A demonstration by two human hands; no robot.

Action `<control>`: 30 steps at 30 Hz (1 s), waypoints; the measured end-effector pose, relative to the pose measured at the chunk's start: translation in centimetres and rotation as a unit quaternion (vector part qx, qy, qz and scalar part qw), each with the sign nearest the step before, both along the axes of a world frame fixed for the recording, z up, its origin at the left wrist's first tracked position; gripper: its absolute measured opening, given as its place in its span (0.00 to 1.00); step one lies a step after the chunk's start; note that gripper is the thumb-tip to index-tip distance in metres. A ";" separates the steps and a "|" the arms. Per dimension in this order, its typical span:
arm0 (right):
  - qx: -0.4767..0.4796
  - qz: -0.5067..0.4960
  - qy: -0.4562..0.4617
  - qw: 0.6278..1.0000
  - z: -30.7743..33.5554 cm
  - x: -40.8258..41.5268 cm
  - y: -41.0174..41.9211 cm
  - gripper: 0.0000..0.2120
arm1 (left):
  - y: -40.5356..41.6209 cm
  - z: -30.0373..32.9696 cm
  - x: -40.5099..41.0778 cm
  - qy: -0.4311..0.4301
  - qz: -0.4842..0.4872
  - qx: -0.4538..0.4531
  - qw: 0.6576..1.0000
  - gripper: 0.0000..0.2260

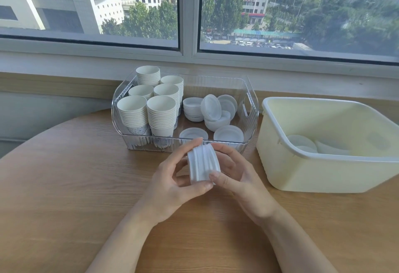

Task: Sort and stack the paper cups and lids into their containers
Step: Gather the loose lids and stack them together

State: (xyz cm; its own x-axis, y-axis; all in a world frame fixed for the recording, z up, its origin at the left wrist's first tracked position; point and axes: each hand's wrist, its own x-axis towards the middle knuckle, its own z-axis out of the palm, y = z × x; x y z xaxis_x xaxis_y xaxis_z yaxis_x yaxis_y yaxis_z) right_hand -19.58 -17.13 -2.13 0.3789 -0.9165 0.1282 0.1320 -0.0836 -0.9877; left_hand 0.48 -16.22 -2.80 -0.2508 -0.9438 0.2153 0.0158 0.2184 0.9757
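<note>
A small stack of white translucent plastic lids [203, 164] is held on edge above the round wooden worktop [64, 186], just in front of the clear ribbed plastic bin [251, 108]. It is gripped from both sides: the left hand [172, 184] and the right hand [235, 177] have their fingers curled round it. In the clear bin, stacked white paper cups [149, 104] are stood at the left and loose lids [212, 113] are piled at the right. More lids are seen in the pale yellow plastic tub [323, 173] beside it.
</note>
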 end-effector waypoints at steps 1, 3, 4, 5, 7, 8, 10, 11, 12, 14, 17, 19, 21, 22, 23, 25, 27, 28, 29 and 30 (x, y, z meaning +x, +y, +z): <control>-0.001 -0.004 0.005 1.000 0.0 -0.1 -0.1 0.28 | 0.0 0.0 0.0 -0.008 0.001 -0.001 1.000 0.37; -0.008 -0.015 0.010 1.000 -0.2 -0.3 -0.2 0.30 | 0.1 0.1 -0.1 -0.018 0.004 -0.003 1.000 0.37; -0.015 -0.025 0.010 1.000 -0.2 -0.3 -0.3 0.31 | 0.1 0.1 -0.1 -0.020 0.006 -0.004 1.000 0.37; -0.022 -0.038 0.007 0.999 -0.3 -0.2 -0.3 0.31 | 0.1 0.1 -0.2 -0.020 0.009 -0.005 1.000 0.36; -0.032 -0.062 0.001 0.998 -0.5 -0.1 -0.3 0.32 | 0.0 0.2 -0.3 -0.016 0.019 -0.009 1.000 0.35; -0.036 -0.065 0.001 0.997 -0.5 -0.1 -0.3 0.32 | 0.0 0.2 -0.3 -0.012 0.023 -0.010 1.000 0.34; -0.040 -0.056 0.003 0.998 -0.6 -0.1 -0.3 0.32 | 0.0 0.2 -0.3 -0.004 0.023 -0.009 1.000 0.34; -0.041 -0.051 0.005 0.998 -0.6 -0.1 -0.3 0.32 | 0.1 0.2 -0.3 -0.002 0.022 -0.007 1.000 0.34; -0.042 -0.049 0.004 0.998 -0.5 0.0 -0.3 0.32 | 0.1 0.2 -0.2 -0.001 0.022 -0.007 1.000 0.34; -0.046 -0.053 0.000 0.998 -0.4 0.1 -0.2 0.32 | 0.1 0.2 -0.2 -0.002 0.024 -0.008 1.000 0.34; -0.052 -0.062 -0.003 0.997 -0.4 0.2 -0.2 0.31 | 0.1 0.2 -0.1 -0.008 0.031 -0.010 0.999 0.36; -0.053 -0.058 -0.003 0.997 -0.5 0.1 -0.3 0.31 | 0.1 0.2 -0.1 -0.013 0.036 -0.011 0.999 0.37; -0.046 -0.049 0.002 0.998 -0.6 0.1 -0.3 0.31 | 0.0 0.1 0.0 -0.022 0.034 -0.015 0.999 0.37; -0.041 -0.039 0.008 0.998 -0.5 0.0 -0.3 0.31 | 0.0 0.1 0.0 -0.028 0.031 -0.017 0.999 0.37; -0.037 -0.028 0.015 0.999 -0.5 -0.2 -0.3 0.31 | 0.0 0.1 0.0 -0.032 0.028 -0.017 0.999 0.37; -0.030 -0.010 0.031 0.999 -0.4 -0.5 -0.4 0.31 | 0.1 0.1 0.0 -0.032 0.017 -0.011 0.999 0.39; -0.023 -0.006 0.029 0.999 -0.3 -0.8 -0.4 0.31 | 0.1 0.2 0.0 -0.031 0.006 -0.003 0.999 0.40; -0.019 -0.004 0.021 1.000 -0.3 -0.8 -0.4 0.31 | 0.2 0.3 -0.1 -0.031 0.002 -0.001 1.000 0.41; -0.015 -0.002 0.015 1.000 -0.3 -0.8 -0.4 0.32 | 0.2 0.3 -0.1 -0.031 0.000 -0.002 1.000 0.41; -0.014 -0.001 0.014 1.000 -0.3 -0.8 -0.4 0.32 | 0.2 0.4 -0.1 -0.032 -0.001 -0.004 0.999 0.41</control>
State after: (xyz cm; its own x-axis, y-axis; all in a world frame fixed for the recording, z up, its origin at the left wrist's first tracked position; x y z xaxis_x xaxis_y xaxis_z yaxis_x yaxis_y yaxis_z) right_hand -20.37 -17.48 -2.38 0.3815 -0.9133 0.1428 0.1050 -0.1106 -0.9883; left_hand 0.38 -16.02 -2.44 -0.2655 -0.9415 0.2074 -0.0458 0.2271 0.9728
